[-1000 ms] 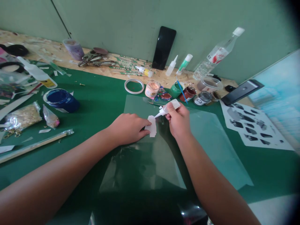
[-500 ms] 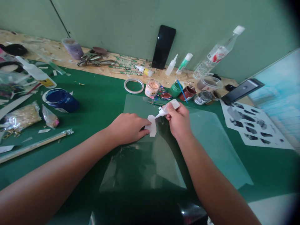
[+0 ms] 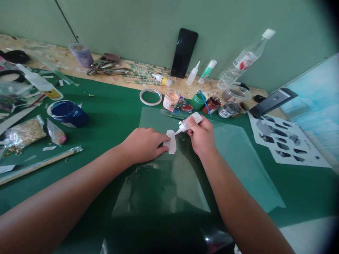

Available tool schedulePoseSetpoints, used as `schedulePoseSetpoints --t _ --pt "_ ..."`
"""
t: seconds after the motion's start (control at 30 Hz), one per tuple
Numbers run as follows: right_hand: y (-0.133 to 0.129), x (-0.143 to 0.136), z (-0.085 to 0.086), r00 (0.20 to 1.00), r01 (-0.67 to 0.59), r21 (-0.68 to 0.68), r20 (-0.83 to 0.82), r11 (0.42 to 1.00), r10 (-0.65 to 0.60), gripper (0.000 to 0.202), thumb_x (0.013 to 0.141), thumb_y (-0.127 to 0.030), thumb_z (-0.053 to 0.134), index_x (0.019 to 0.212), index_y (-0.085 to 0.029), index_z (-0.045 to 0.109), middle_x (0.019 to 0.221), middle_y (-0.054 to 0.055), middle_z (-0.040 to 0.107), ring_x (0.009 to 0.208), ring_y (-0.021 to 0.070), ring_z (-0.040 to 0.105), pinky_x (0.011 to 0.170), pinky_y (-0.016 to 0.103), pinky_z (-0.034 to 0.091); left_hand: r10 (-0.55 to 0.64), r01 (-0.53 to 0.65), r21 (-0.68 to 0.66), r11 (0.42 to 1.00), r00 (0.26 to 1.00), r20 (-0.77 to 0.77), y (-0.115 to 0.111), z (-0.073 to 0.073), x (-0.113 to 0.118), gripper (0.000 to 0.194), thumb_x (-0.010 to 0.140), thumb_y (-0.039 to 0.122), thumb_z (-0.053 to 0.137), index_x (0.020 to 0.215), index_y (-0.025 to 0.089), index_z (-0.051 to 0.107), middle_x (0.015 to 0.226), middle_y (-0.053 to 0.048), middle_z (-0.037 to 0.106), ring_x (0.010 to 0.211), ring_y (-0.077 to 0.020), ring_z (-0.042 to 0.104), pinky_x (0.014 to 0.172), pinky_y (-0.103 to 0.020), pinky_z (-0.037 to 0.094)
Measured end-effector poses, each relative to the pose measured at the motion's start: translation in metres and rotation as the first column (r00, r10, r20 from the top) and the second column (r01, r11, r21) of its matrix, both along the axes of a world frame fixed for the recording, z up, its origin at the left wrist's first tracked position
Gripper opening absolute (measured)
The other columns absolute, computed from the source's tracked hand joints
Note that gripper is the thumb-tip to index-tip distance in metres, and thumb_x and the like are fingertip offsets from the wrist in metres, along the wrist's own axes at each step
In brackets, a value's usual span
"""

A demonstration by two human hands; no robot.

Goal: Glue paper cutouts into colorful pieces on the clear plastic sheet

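My left hand [image 3: 148, 144] pinches the left edge of a small white paper cutout [image 3: 172, 144] between thumb and fingers, over a clear plastic sheet [image 3: 161, 190]. In my right hand [image 3: 202, 135] is a white glue bottle [image 3: 192, 120], tilted with its narrow nozzle pointing down and left. The nozzle tip is at the upper right edge of the cutout; whether it touches I cannot tell. Beneath the clear sheet lies the green tabletop [image 3: 106, 116]. A thin craft knife [image 3: 177, 116] lies just beyond the glue bottle.
Paint jars [image 3: 172, 100], a tape roll [image 3: 150, 97] and a leaning phone [image 3: 184, 53] line the back. A blue paint jar [image 3: 69, 113], bagged beads [image 3: 25, 132] and a wrapped stick [image 3: 42, 164] lie left. On the right are a printed sheet [image 3: 288, 141] and a plastic bottle [image 3: 239, 65].
Hardly anything differs. Both hands, the paper cutout and the glue bottle keep their places, while the whole view has shifted very slightly.
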State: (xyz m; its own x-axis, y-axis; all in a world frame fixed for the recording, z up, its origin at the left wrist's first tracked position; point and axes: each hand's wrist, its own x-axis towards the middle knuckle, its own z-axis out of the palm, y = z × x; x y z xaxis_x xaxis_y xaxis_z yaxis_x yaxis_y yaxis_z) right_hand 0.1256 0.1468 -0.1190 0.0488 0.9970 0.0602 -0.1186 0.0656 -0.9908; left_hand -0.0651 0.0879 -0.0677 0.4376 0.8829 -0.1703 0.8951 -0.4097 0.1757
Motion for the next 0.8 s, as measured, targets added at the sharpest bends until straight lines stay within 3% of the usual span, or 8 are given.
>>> schedulePoseSetpoints --t 0.8 --pt "0.0028 0.0001 -0.001 1.0 0.0 0.01 -0.008 1.0 0.0 0.042 0.069 -0.054 0.081 0.076 -0.019 0.058 0.071 -0.001 0.061 0.052 0.0072 0.04 0.046 0.023 0.03 0.002 -0.002 -0.012 1.0 1.0 -0.005 0.0003 0.0002 0.0002 0.037 0.092 0.046 0.049 0.124 0.037 0.066 0.089 -0.005 0.075 0.087 -0.0264 0.07 0.069 -0.032 0.049"
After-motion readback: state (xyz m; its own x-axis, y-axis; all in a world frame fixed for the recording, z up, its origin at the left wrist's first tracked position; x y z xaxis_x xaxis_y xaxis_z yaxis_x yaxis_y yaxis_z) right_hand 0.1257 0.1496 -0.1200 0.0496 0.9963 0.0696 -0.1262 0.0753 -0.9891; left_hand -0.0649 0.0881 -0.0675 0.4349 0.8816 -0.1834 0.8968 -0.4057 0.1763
